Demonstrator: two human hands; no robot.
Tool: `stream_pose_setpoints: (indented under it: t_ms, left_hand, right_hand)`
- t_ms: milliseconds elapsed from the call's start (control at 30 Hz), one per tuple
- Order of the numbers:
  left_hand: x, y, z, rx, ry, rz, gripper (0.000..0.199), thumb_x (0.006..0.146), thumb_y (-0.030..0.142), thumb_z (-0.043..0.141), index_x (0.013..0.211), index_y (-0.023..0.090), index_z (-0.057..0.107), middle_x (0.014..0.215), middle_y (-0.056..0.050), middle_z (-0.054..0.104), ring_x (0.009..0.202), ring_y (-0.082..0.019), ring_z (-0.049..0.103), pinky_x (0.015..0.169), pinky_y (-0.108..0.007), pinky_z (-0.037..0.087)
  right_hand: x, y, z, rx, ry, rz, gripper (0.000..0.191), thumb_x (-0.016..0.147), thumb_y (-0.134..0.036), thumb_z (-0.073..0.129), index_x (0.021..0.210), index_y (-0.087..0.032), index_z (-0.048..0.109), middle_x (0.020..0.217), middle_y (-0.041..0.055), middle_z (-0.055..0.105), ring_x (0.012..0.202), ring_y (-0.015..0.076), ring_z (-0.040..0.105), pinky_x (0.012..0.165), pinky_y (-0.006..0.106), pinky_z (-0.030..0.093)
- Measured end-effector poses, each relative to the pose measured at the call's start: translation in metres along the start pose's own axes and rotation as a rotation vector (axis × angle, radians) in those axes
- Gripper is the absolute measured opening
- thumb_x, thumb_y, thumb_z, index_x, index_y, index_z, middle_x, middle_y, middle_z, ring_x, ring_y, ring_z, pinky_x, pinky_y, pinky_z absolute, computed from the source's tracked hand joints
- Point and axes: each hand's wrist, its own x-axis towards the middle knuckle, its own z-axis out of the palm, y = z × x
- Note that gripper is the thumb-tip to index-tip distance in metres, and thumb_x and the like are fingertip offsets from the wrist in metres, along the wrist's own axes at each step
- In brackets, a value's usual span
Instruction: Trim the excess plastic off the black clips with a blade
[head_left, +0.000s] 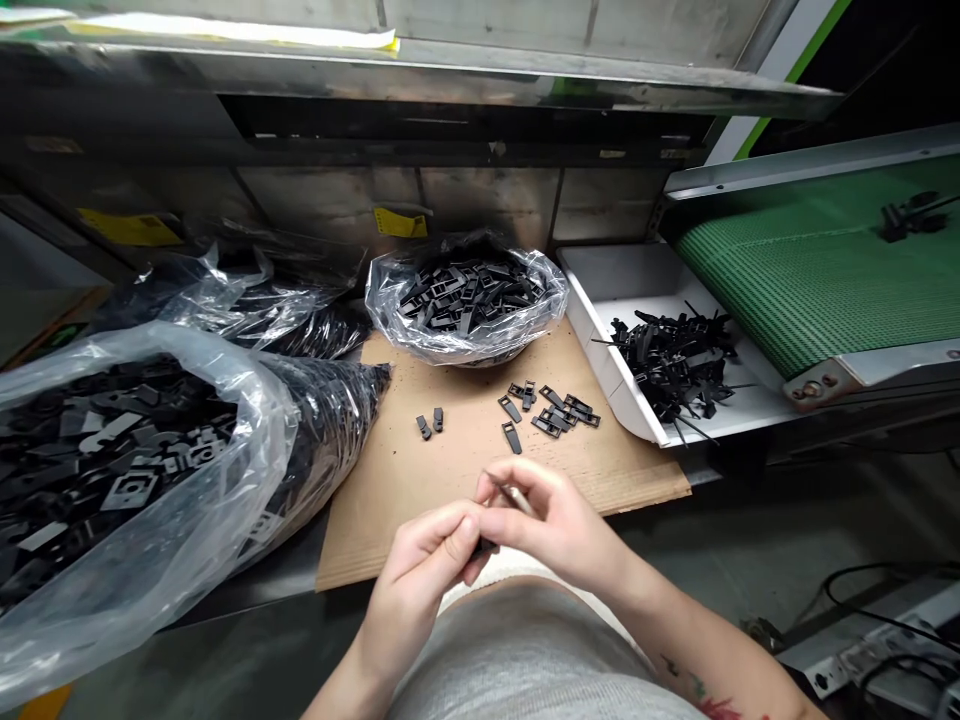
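Metal panels [487,200] and a long shelf [450,75] stand behind the bench, where a cardboard sheet [382,520] lies flat below them. From the head camera, everything can be placed around that cardboard.

At its front edge, the person in the grey shirt [517,650] has both hands together, fingers bent. The left hand [424,555] grasps a small dark part [484,548] under its thumb (most of it is hidden, so I can't tell its shape). The right hand [544,515], touching the left, pinches a slim dark piece [497,486] between thumb and fingertips. I can't make out whether the two pieces touch.

On the cardboard, right of its middle, lies a loose scatter of black clips [559,412], each with a window at one end; nearer its middle are two smaller black bits [430,424], side by side.

At the cardboard's back edge sits an open plastic bag [457,345] heaped with more such clips. To its left, a bigger clear bag [262,420] gapes over black parts [135,430] (a few look pale where the light catches them), with another shiny bag [247,290] behind.

Along the cardboard's right side is a white tray [600,290] piled with spiky black pieces [679,360]; farther right, a green conveyor belt [825,270] carries a dark cluster [911,215].
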Motion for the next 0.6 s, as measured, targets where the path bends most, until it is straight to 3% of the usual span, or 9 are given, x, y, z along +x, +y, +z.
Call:
stream_pose_setpoints:
  t_ms: [67,133,167,233,367,400,467,533,600]
  left_hand:
    - [0.009,0.002,-0.004,0.192,-0.044,0.02,0.035,0.085,0.038,0.042,0.062,0.016,0.057,0.049,0.002,0.043,0.047,-0.01,0.039,0.049,-0.023,0.036]
    - [0.034,0.012,-0.014,0.497,-0.009,0.095,0.036,0.084,0.04,0.04,0.069,0.016,0.063,0.055,-0.001,0.054,0.05,-0.012,0.048,0.05,-0.024,0.041]
    - [0.054,0.02,-0.021,0.687,0.061,0.156,0.037,0.084,0.041,0.039,0.074,0.017,0.065,0.062,-0.002,0.061,0.055,-0.014,0.053,0.054,-0.025,0.044]
    - [0.102,0.041,-0.034,0.812,0.22,0.213,0.038,0.085,0.037,0.035,0.099,0.016,0.063,0.094,-0.008,0.065,0.082,-0.02,0.058,0.075,-0.032,0.046]
    - [0.182,0.063,-0.04,0.992,0.393,0.25,0.042,0.085,0.031,0.039,0.124,0.015,0.044,0.131,-0.011,0.045,0.125,-0.027,0.032,0.103,-0.044,0.021]
    - [0.189,0.058,-0.035,1.031,0.406,0.241,0.043,0.085,0.033,0.041,0.125,0.016,0.042,0.134,-0.011,0.041,0.127,-0.028,0.027,0.104,-0.046,0.018]
    - [0.186,0.033,-0.02,1.096,0.36,0.187,0.038,0.087,0.038,0.04,0.118,0.018,0.048,0.126,-0.011,0.048,0.121,-0.027,0.037,0.1,-0.047,0.027]
    - [0.17,-0.007,-0.005,1.143,0.248,0.07,0.032,0.087,0.039,0.043,0.104,0.015,0.056,0.107,-0.008,0.059,0.098,-0.021,0.055,0.085,-0.043,0.043]
    - [0.155,-0.048,0.006,1.178,0.146,-0.05,0.029,0.084,0.036,0.051,0.103,0.014,0.055,0.102,-0.007,0.06,0.087,-0.018,0.059,0.076,-0.04,0.048]
  right_hand:
    - [0.006,0.003,-0.008,-0.046,0.113,0.031,0.022,0.076,-0.038,0.059,0.077,-0.017,0.054,0.066,-0.003,0.047,0.061,0.0097,0.044,0.056,0.021,0.037]
    - [0.008,0.009,-0.021,-0.118,0.28,0.035,0.023,0.079,-0.039,0.055,0.076,-0.017,0.052,0.063,-0.0042,0.042,0.057,0.0091,0.04,0.053,0.02,0.033]
    - [0.007,0.013,-0.028,-0.137,0.332,0.034,0.023,0.08,-0.039,0.052,0.077,-0.017,0.051,0.061,-0.0046,0.04,0.056,0.009,0.038,0.052,0.02,0.032]
    - [0.002,0.02,-0.04,-0.152,0.343,0.049,0.022,0.081,-0.039,0.05,0.078,-0.017,0.051,0.06,-0.0049,0.039,0.054,0.0089,0.037,0.051,0.021,0.031]
    - [-0.014,0.032,-0.047,-0.203,0.321,0.094,0.022,0.079,-0.036,0.052,0.073,-0.015,0.053,0.059,-0.0038,0.042,0.055,0.0098,0.04,0.054,0.022,0.032]
    - [-0.017,0.035,-0.047,-0.214,0.328,0.102,0.022,0.08,-0.036,0.052,0.072,-0.015,0.053,0.059,-0.0035,0.043,0.057,0.0103,0.041,0.056,0.022,0.033]
    - [-0.023,0.041,-0.048,-0.235,0.349,0.121,0.023,0.08,-0.036,0.05,0.071,-0.015,0.053,0.058,-0.0033,0.043,0.057,0.0109,0.042,0.057,0.022,0.034]
    - [-0.027,0.045,-0.049,-0.255,0.366,0.14,0.024,0.08,-0.036,0.049,0.069,-0.015,0.052,0.056,-0.0034,0.043,0.056,0.0108,0.042,0.055,0.022,0.034]
    - [-0.031,0.048,-0.051,-0.277,0.372,0.152,0.025,0.081,-0.035,0.049,0.067,-0.015,0.052,0.056,-0.0035,0.042,0.055,0.0107,0.042,0.054,0.022,0.034]
